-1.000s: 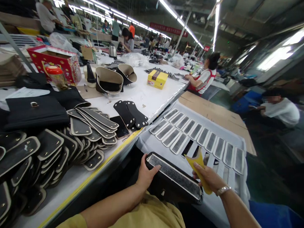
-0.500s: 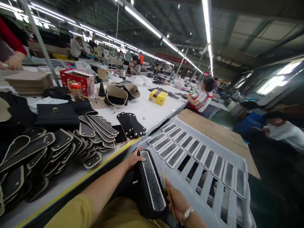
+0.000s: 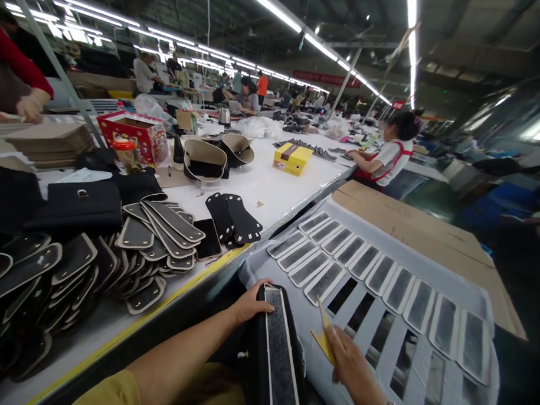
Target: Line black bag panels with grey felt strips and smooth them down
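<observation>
My left hand (image 3: 252,303) grips the far end of a long black case (image 3: 279,350), its thumb on the dark panel edged in white on top. The case stands across my lap and its near end is cut off by the frame. My right hand (image 3: 346,356) is closed on a thin yellow tool (image 3: 322,341), held over the grey slatted rack to the right of the case. Rows of dark strips with pale borders (image 3: 359,255) lie on the rack, close beyond the tool's tip.
On the white table (image 3: 270,196) are a heap of black leather pieces (image 3: 81,268), a phone (image 3: 207,239), a yellow box (image 3: 292,158) and a red box (image 3: 135,136). Cardboard (image 3: 413,239) lies beyond the rack. A person in a red apron (image 3: 386,157) sits at the table's far side.
My right hand with the yellow tool has moved away from the case, out over the rack. The view has turned, and the case sits lower in it. My left hand keeps its grip.
</observation>
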The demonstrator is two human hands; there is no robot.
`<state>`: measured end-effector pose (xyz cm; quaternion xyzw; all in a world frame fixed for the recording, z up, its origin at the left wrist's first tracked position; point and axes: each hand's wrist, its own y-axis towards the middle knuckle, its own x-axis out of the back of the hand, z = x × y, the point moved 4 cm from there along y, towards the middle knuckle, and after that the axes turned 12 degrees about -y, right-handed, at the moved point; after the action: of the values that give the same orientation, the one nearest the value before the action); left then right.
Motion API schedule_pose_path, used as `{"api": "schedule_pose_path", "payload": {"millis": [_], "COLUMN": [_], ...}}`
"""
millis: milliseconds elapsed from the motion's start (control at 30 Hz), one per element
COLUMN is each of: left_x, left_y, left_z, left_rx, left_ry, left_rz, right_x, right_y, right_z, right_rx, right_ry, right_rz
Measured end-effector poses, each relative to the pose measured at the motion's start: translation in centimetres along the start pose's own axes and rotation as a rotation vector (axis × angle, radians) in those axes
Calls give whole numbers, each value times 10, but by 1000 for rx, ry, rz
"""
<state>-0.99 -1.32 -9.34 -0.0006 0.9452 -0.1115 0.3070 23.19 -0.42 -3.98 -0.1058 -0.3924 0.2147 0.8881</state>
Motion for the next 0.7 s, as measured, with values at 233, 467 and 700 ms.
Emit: {"api": "schedule_pose_path", "payload": {"millis": [233,467,700], "left_x": [2,-2,1], "left_y": [8,16,14], "left_z": [-22,-28,-16], "left_rx": [-226,-257,-209], "left_ry": [287,478,174], "left_rz": [-308,-294,-229], "right_x": [10,-13,-44], "right_y": [103,139,153], "right_z": [88,129,145], "right_rx": [495,576,546], "right_ry": [-989,-1206,-1254], "right_rz": [110,156,42]}}
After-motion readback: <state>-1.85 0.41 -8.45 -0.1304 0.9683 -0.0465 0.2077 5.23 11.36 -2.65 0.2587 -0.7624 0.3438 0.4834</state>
